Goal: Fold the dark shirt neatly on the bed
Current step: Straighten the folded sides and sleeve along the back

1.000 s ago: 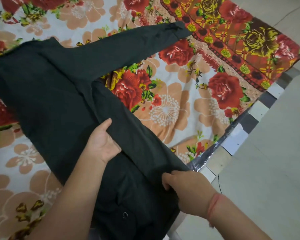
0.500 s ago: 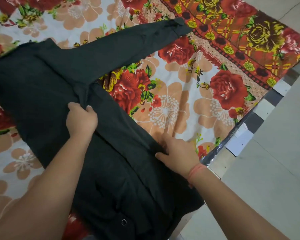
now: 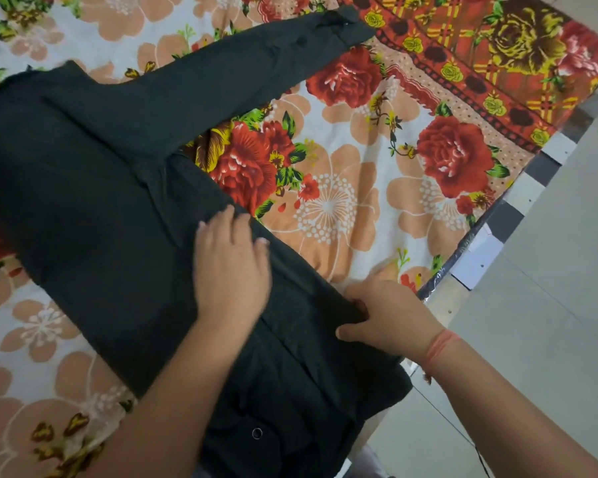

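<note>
While my left hand [image 3: 230, 270] lies spread flat on the dark shirt [image 3: 94, 201] across the bed [image 3: 342, 208], my right hand [image 3: 390, 315] pinches its folded side edge; next, probably, the outstretched sleeve [image 3: 242, 74] comes in.
</note>
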